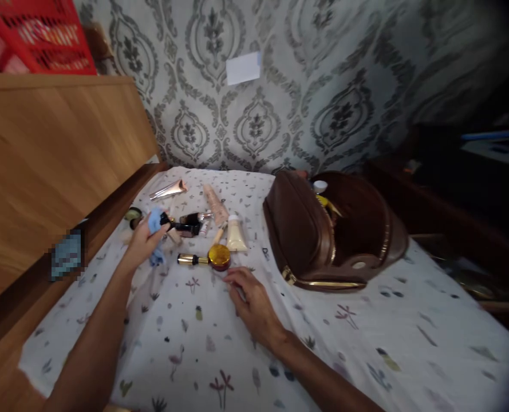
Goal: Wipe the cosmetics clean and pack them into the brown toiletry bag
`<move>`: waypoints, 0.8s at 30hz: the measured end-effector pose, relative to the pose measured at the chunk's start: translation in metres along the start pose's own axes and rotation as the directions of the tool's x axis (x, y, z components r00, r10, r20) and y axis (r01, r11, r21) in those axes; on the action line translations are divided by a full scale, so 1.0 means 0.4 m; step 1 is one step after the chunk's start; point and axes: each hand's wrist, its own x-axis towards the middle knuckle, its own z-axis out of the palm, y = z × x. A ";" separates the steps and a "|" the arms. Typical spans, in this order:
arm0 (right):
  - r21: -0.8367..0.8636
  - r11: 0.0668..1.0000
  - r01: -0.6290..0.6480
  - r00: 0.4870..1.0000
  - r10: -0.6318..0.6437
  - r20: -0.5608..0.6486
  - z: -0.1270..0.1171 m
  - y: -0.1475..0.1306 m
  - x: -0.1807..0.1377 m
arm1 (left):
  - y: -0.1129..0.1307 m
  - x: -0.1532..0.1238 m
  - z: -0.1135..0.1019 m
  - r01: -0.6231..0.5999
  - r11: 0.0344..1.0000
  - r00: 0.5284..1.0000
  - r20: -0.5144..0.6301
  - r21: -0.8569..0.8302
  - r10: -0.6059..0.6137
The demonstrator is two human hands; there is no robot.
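Presently my left hand point(145, 243) pinches a blue cloth point(154, 222); rightward, a black-and-gold tube point(188, 259) lies crosswise, its right end at an amber round jar point(219, 257). My right hand point(254, 306), nearer that jar, curls loosely at its lower right, grasping nothing; whether touching, I can't tell.

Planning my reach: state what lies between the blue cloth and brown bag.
In the head view: dark items, a pink tube, a cream tube and a round amber item, among others.
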 end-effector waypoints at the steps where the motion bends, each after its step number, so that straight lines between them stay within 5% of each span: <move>1: 0.000 1.000 -0.002 1.000 0.002 0.001 0.000 -0.001 0.000 | 0.014 -0.002 0.001 0.035 0.994 0.999 0.045 -0.106 -0.030; 6: 0.010 0.999 -0.045 0.999 0.045 0.009 0.000 -0.010 -0.003 | 0.092 -0.028 0.026 0.215 0.875 0.958 0.269 -0.433 -0.103; 14: -0.002 0.998 -0.067 0.998 0.067 0.011 0.006 -0.007 0.000 | 0.199 -0.099 0.114 0.282 0.811 0.823 0.563 -0.513 0.070; 19: 0.022 0.987 -0.160 0.986 0.158 0.049 0.002 -0.016 0.006 | 0.222 -0.118 0.150 0.308 0.709 0.861 0.504 -0.634 0.076; 24: 0.043 0.980 -0.196 0.979 0.198 -0.041 0.003 -0.018 0.007 | 0.211 -0.099 0.142 0.395 0.503 0.918 0.318 -0.769 -0.236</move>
